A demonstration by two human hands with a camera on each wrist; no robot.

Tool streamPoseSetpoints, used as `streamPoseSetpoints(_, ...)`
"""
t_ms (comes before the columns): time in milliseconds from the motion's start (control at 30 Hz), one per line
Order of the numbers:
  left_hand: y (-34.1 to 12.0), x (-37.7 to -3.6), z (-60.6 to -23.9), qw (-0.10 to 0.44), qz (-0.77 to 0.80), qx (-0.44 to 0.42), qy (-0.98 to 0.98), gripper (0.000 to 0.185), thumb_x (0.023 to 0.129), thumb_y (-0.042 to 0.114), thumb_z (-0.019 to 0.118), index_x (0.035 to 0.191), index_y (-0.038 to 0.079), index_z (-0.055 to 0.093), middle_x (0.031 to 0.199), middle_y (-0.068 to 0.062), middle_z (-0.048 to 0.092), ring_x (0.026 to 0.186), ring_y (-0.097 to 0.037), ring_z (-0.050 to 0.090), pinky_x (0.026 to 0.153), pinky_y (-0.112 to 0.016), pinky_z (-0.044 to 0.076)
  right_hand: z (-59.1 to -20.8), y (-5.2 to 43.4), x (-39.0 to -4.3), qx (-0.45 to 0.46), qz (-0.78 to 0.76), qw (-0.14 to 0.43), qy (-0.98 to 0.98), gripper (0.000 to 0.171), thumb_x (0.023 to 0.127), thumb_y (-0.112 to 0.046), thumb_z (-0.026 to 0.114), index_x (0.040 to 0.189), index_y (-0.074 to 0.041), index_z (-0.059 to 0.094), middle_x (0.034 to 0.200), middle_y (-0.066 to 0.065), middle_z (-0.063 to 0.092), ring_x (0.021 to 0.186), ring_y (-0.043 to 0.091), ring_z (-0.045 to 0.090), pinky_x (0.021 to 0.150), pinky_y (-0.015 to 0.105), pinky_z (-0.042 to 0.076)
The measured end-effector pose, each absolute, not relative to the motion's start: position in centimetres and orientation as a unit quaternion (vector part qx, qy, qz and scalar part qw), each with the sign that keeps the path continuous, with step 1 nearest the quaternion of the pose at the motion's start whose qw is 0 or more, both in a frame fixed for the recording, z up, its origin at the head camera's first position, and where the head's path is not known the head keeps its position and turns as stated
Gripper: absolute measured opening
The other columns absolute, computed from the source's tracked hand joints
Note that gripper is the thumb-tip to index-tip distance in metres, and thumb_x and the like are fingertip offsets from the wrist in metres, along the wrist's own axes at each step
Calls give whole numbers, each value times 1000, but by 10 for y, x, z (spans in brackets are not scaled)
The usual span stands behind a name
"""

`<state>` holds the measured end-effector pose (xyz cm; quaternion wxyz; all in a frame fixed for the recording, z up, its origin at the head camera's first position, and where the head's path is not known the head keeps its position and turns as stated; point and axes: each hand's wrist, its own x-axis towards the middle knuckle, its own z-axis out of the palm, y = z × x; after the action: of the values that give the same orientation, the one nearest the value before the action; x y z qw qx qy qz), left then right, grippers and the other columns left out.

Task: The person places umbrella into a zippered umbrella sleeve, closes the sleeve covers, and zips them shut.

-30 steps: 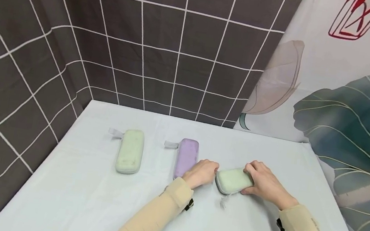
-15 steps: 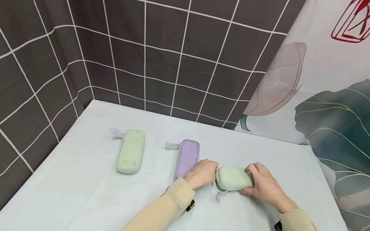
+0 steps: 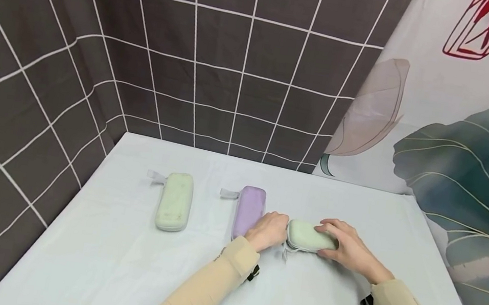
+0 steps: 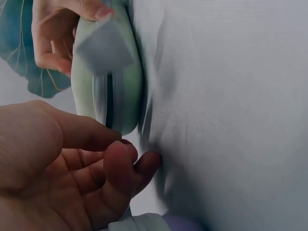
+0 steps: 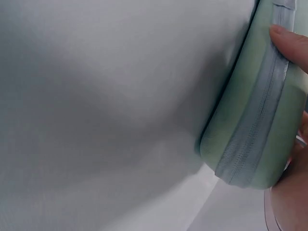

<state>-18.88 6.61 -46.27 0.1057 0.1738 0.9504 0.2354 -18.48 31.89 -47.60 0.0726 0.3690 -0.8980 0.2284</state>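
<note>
table (image 3: 117, 270) w/ pale cloth takes up most of the view. purple case (image 3: 249, 211) is the landmark: a green case (image 3: 174, 207) lies well left of it, and a 2nd green case, the held one (image 3: 309, 236), sits just right of it. right hand (image 3: 345, 248) curls over the held one's far end, thumb on its zip seam; left hand (image 3: 267, 231) has fingers curled at its near end by the pull tab — whether it's pinching, can't tell. looks like the unzip step; next move prob needs a firm tab pinch.
</note>
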Motion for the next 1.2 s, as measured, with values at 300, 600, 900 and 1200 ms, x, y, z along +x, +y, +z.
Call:
streamPoseSetpoints(300,72,-191,-462,83,231,154,957,10,84,-4,61,85,6,62,69,-2,54,57,-14,50,50,-24,42,-481,309,-181,324,226,96,-914,54,69,-19,89,117,-15,63,118,12,57,103,34,54,83,52,33)
streamPoseSetpoints(600,76,-200,-463,76,221,144,962,7,89,-2,60,86,4,62,69,-2,52,58,-14,47,51,-24,40,-480,295,-172,246,211,91,-942,51,74,-22,86,119,-11,62,116,15,57,98,35,53,80,54,33)
streamPoseSetpoints(900,78,-212,-465,74,229,135,961,5,90,0,60,91,4,63,72,-4,56,60,-15,49,54,-26,43,-481,278,-167,168,201,104,-960,52,76,-21,84,121,-9,61,118,24,56,102,45,52,84,62,31)
streamPoseSetpoints(1200,81,-217,-468,76,232,114,963,5,90,9,64,94,7,62,79,-5,62,67,-17,55,61,-31,47,-477,267,-160,115,196,99,-969,54,80,-21,80,125,-5,56,120,30,51,103,49,48,84,65,30)
